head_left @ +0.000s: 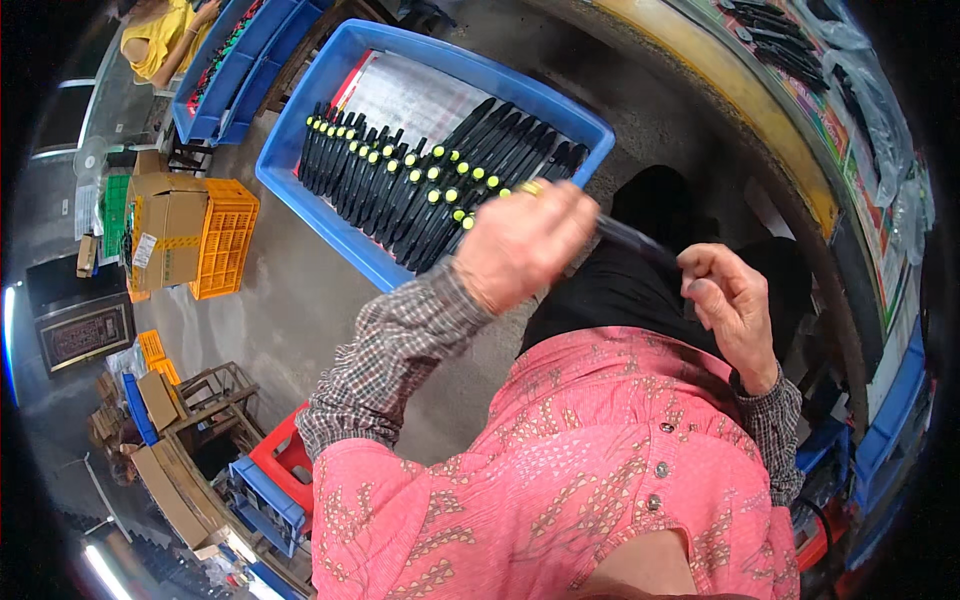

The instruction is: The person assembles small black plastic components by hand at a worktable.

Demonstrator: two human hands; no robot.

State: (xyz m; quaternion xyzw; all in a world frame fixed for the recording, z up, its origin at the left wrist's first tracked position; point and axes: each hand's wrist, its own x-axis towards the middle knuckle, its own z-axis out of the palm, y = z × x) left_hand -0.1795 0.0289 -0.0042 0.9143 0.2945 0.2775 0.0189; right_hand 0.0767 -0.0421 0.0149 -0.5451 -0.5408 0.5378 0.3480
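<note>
1. Your dark stick point(637, 242) is between your two hands, over your black trousers point(610, 295). It is long and thin, and blurry. It slants: one end points left, toward the blue tray, and the other points right and a bit back to you.
2. Your left hand point(525, 240) is closed around the stick's left part.
3. Your right hand point(730, 305) is half curled, with thumb and finger close together at the right end. You can't tell if they pinch it.
4. Past your left hand is the blue tray point(597, 150). Black sticks point(400, 205) with yellow-green dots lie side by side in it, on a white sheet point(410, 85).
5. On your right is a bench point(740, 90) with a yellow edge.
6. Farther off, on the grey floor point(270, 340), a cardboard box point(165, 230) touches an orange crate point(228, 235).
7. Far left, a person in a yellow top point(165, 40) is beside more blue trays point(240, 70).
</note>
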